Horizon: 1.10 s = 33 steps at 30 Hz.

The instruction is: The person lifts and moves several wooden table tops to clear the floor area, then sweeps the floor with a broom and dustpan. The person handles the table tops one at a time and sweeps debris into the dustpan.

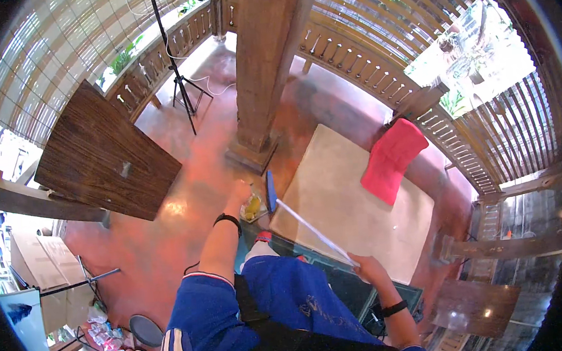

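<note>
Holding: a white-handled tool (316, 230) with a blue head (270, 192), slanting across the near left corner of a beige mat (336, 178) on the floor (196, 175).
Right fingers (359, 261): mine, clamped around the handle's near end.
Left fingers (245, 190): mine, at a clear-and-yellow object (252, 208) just beside the blue head; I cannot tell whether they grip it.
Red cloth (394, 158): over the mat's far right edge.
Wooden pillar (258, 79): standing beyond my left fingers.
</note>
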Motion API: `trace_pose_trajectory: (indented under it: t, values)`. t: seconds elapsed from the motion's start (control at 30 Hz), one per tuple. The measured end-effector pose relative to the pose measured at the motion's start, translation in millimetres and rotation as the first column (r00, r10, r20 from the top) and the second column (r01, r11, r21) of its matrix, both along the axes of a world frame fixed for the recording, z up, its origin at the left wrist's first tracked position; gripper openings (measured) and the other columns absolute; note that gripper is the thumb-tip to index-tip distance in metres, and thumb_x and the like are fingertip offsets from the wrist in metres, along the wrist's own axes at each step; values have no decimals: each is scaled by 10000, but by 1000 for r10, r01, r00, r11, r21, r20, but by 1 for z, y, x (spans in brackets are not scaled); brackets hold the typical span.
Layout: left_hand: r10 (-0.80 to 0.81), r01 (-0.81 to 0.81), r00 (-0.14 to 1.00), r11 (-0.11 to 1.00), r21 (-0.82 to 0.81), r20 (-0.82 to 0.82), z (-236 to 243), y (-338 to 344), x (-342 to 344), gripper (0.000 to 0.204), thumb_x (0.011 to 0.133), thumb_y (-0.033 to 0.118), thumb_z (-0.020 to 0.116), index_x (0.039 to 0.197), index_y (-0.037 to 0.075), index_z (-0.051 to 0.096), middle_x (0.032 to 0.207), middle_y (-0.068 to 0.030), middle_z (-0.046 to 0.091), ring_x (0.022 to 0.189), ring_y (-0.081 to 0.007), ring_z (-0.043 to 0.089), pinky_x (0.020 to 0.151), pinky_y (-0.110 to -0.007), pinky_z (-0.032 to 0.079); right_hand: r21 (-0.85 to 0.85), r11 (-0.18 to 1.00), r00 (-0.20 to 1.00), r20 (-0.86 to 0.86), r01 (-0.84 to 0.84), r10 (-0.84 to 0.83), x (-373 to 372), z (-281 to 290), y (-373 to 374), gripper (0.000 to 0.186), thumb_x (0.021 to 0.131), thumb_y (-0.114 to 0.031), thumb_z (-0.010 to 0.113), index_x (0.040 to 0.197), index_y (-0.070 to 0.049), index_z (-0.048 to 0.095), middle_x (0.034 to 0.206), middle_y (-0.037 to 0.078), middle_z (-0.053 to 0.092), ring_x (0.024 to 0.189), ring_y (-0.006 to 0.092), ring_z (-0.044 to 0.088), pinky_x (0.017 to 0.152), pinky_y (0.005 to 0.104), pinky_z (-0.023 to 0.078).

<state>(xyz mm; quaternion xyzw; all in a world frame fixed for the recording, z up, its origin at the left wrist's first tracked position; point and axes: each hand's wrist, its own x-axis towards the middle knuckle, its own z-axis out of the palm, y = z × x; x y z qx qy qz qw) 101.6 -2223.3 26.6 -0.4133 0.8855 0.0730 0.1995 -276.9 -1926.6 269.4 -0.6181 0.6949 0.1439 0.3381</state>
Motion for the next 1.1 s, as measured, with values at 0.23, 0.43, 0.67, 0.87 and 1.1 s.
trace_pose_trajectory:
  t: [0.23, 0.43, 0.67, 0.87, 1.1]
  values:
    - [229, -180, 939, 963, 200, -257, -75, -9, 8, 283, 685, 328, 792, 834, 93, 739, 857, -95, 708, 874, -258, 672, 757, -400, 536, -62, 998, 993, -115, -27, 19, 11, -84, -1, 532, 863, -200, 565, 1379, -262, 449, 897, 216, 659, 846, 410, 649, 713, 528, 522]
    - [969, -361, -47, 208, 909, -241, -69, 6, 5, 229, 862, 226, 585, 957, 31, 656, 838, -163, 642, 792, -319, 663, 560, -427, 544, -64, 971, 954, 214, 229, -210, 39, -76, 15, 500, 850, -199, 608, 1337, -207, 495, 1064, 208, 655, 983, 408, 621, 844, 488, 498]
    - [974, -342, 106, 226, 912, -202, 29, 47, 30, 149, 932, 223, 475, 949, 89, 538, 775, -84, 547, 630, -221, 573, 478, -420, 535, -170, 904, 875, 373, 392, -309, 9, -65, 61, 464, 924, -245, 598, 1365, -146, 491, 957, 172, 670, 783, 261, 636, 721, 380, 509]
    - [972, -252, 106, 231, 940, -210, 60, 49, 24, 140, 932, 210, 456, 1002, 103, 513, 722, -75, 555, 554, -170, 533, 491, -422, 553, 60, 703, 677, 220, 709, -702, -3, -109, 84, 464, 950, -260, 530, 1398, -169, 450, 1076, 213, 645, 921, 353, 646, 786, 412, 517]
    - [909, -226, 366, 293, 929, -198, 80, 48, -19, 169, 950, 237, 434, 1055, 116, 485, 763, -66, 579, 552, -160, 524, 543, -429, 567, 20, 515, 513, 70, 857, -855, 9, -166, 234, 433, 905, -227, 463, 1324, -118, 482, 1096, 247, 629, 1009, 447, 595, 869, 523, 485]
